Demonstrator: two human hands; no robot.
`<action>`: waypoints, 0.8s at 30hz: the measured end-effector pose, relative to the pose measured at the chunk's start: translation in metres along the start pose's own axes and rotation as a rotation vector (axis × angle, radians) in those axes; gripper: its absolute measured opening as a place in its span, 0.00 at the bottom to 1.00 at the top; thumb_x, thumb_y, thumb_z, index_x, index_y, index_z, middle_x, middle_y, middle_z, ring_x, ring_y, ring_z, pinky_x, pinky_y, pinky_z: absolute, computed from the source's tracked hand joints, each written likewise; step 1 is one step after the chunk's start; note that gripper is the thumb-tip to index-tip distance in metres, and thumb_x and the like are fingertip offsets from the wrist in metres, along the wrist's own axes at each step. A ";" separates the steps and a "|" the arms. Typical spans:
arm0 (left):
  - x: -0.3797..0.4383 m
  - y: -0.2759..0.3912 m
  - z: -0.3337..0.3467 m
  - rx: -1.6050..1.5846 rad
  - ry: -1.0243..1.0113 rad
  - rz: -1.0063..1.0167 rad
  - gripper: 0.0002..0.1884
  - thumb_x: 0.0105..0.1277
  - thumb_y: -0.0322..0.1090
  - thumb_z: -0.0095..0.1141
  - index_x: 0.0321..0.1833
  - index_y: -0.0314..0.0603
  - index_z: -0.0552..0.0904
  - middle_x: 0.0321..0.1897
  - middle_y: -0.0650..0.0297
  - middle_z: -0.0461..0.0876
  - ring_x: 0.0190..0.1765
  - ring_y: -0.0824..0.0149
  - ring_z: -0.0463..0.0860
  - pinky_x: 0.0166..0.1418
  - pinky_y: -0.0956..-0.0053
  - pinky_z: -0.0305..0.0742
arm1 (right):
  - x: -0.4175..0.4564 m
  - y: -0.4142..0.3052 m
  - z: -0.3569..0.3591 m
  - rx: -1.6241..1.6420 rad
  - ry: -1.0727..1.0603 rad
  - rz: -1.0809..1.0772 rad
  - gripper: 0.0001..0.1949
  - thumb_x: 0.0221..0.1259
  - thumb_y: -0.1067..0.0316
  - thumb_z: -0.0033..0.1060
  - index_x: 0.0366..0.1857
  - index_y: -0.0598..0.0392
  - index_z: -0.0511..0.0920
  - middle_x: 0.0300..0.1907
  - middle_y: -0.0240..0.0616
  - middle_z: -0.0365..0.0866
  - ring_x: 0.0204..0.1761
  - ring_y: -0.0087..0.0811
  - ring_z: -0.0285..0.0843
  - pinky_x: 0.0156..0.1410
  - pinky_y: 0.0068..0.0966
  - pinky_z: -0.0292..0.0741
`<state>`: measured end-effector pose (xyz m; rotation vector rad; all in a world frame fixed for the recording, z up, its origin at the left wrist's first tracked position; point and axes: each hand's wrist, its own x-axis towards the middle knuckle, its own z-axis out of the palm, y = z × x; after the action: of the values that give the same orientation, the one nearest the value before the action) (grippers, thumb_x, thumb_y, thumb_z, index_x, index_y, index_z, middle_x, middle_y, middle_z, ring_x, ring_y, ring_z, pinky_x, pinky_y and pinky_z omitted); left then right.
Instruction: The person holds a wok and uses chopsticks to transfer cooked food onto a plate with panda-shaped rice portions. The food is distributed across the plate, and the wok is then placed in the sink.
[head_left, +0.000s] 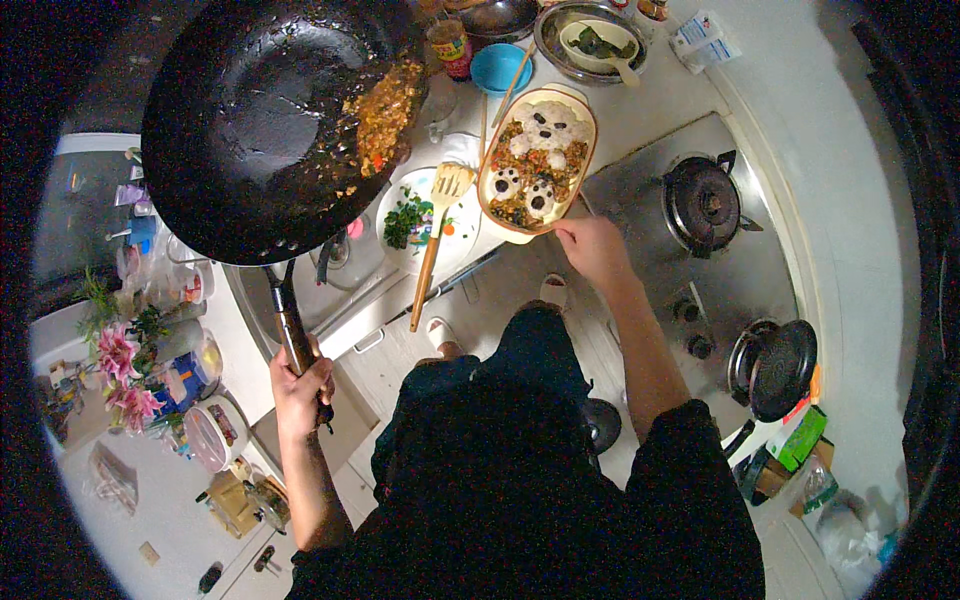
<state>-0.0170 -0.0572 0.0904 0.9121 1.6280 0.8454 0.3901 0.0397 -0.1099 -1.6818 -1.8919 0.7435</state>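
Observation:
My left hand (300, 379) grips the dark wooden handle (294, 330) of a large black wok (255, 120), raised at the upper left. Reddish-brown minced food (386, 112) clings to the wok's right side. With its fingers at the near rim, my right hand (594, 251) holds an oval baking dish (486, 199). Inside the dish, white rice (559, 124) is shaped as an animal with dark face pieces and two paws, over minced food and sauce. Between wok and dish, a slotted spatula (435, 240) with a wooden handle lies across a white plate (397, 259) bearing chopped greens (405, 221).
A gas burner (703, 206) sits on the steel hob at the right. Behind the dish are a blue bowl (502, 69), chopsticks (514, 82), a sauce bottle (450, 52) and a steel bowl (547, 41). Pink lilies (120, 352) stand at the left, near the sink (251, 300).

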 end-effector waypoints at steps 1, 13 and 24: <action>0.000 0.000 -0.001 0.004 0.000 0.000 0.09 0.60 0.20 0.57 0.40 0.40 0.73 0.20 0.68 0.72 0.16 0.76 0.70 0.18 0.81 0.64 | 0.000 -0.003 -0.002 -0.052 -0.036 -0.013 0.08 0.64 0.63 0.60 0.38 0.50 0.88 0.33 0.48 0.87 0.34 0.50 0.86 0.41 0.44 0.82; 0.002 -0.003 -0.002 0.044 -0.053 -0.021 0.10 0.60 0.20 0.57 0.41 0.41 0.73 0.20 0.70 0.72 0.17 0.77 0.70 0.19 0.81 0.65 | 0.000 -0.002 -0.001 -0.128 0.019 -0.010 0.09 0.63 0.62 0.60 0.39 0.49 0.88 0.35 0.48 0.88 0.36 0.50 0.86 0.46 0.46 0.83; 0.005 0.000 0.005 0.095 -0.066 -0.002 0.10 0.60 0.22 0.57 0.42 0.43 0.74 0.21 0.70 0.73 0.16 0.77 0.70 0.19 0.81 0.65 | -0.006 -0.006 -0.001 -0.188 0.029 0.047 0.08 0.61 0.63 0.62 0.39 0.48 0.89 0.34 0.47 0.87 0.36 0.48 0.86 0.44 0.43 0.82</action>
<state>-0.0133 -0.0524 0.0878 0.9948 1.6223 0.7342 0.3874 0.0334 -0.1051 -1.8464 -1.9599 0.5707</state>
